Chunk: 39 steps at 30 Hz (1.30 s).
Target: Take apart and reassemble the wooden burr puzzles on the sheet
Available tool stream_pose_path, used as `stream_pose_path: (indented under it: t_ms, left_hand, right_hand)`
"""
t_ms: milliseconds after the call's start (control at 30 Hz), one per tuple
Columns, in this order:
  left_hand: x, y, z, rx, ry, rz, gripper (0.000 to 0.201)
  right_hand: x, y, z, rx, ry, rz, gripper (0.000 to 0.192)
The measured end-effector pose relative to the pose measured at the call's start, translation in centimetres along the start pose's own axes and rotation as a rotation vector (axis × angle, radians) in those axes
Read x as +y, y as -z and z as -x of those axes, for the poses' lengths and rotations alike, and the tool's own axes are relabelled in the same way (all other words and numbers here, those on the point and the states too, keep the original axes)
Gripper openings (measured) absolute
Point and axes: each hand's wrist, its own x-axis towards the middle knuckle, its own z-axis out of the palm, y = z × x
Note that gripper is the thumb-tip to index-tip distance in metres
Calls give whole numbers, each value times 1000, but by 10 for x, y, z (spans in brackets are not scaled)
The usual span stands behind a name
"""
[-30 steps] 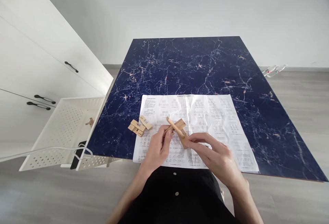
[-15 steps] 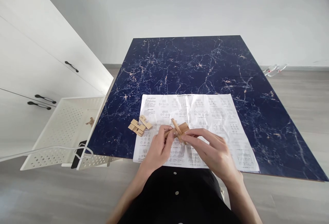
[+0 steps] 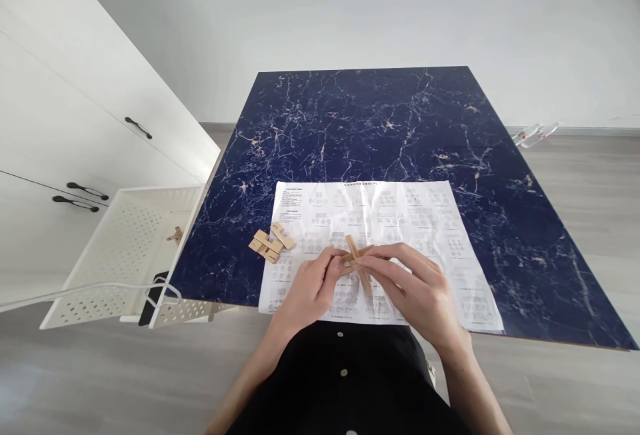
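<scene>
Several notched wooden puzzle pieces [image 3: 353, 246] are crossed together between my two hands, above a printed sheet. My left hand [image 3: 316, 283] pinches their left end between thumb and fingers. From the other side, my right hand [image 3: 417, 285] grips them with thumb and fingertips, which hide part of the joint. The instruction sheet [image 3: 410, 222] is creased white paper with rows of small diagrams. On its left edge lie loose wooden puzzle pieces [image 3: 266, 246], some bearing dark marks, apart from my hands.
The dark blue marbled table [image 3: 320, 128] extends beyond the sheet. At left stand a white perforated basket [image 3: 115, 242], with a wooden piece [image 3: 176, 235] in it, and a white cabinet [image 3: 75, 102]. A white cable [image 3: 100, 286] crosses the basket.
The wooden pieces in my hands have turned and shifted slightly right, with one bar now pointing more toward me. My left hand has moved a little right; the loose pieces stayed put.
</scene>
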Motion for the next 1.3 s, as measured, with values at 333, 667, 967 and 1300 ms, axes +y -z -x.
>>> stream_pose_path:
  t_ms: [333,667,967,1300]
  left_hand:
    - [-8,11,-4,119,133,511,42]
    - [-12,13,-5,196,154,589,46]
    - [-16,14,-3,195,180,574,47]
    - [-3,5,4,103,177,324,39]
  right_hand:
    - [5,-17,3,95,-147,-76,55]
    - [2,-33,3,-24,-250,-170,60]
    - [-1,-47,7,-130,-304,-207,26]
    - [8,-45,13,-140,-208,-157,32]
